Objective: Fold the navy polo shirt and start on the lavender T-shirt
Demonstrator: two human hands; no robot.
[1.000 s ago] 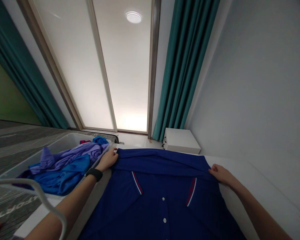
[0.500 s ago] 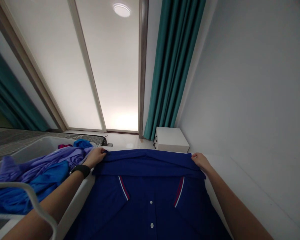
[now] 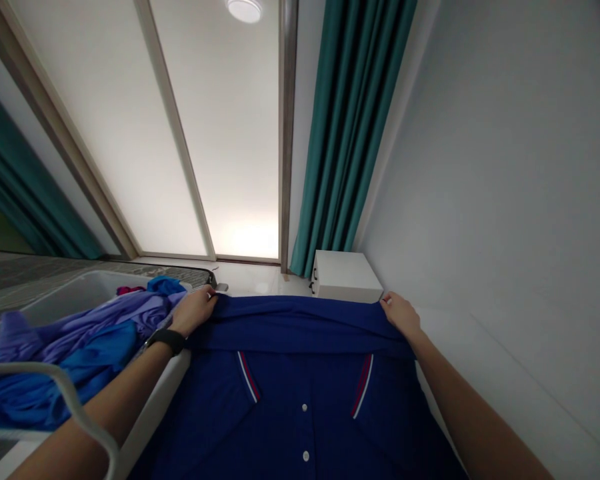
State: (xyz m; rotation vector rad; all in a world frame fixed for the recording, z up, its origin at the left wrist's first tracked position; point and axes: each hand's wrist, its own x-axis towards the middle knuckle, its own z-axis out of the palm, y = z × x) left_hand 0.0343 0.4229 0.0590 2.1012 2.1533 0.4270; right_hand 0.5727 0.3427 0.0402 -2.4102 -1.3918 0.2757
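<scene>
A navy blue polo shirt (image 3: pixel 280 387) lies spread out in front of me, white buttons down its middle and red-and-white trim on the sleeve edges. Its far part is folded over into a wide band. My left hand (image 3: pixel 196 310), with a black band on the wrist, pinches the far left corner of that fold. At the far right corner, my right hand (image 3: pixel 400 313) pinches the cloth too. Between the two hands the far edge is stretched nearly straight. The shirt's near end runs out of view at the bottom.
To the left, a white basket (image 3: pixel 97 283) holds a heap of purple and blue clothes (image 3: pixel 95 340). A white curved tube (image 3: pixel 63 387) crosses the lower left. Beyond the shirt stands a white cabinet (image 3: pixel 347 273) beside a teal curtain (image 3: pixel 353 133). A pale wall (image 3: pixel 520 200) rises at right.
Both hands have lifted the shirt's far edge slightly, still holding its corners. The view has shifted a little; the shirt otherwise lies much the same.
</scene>
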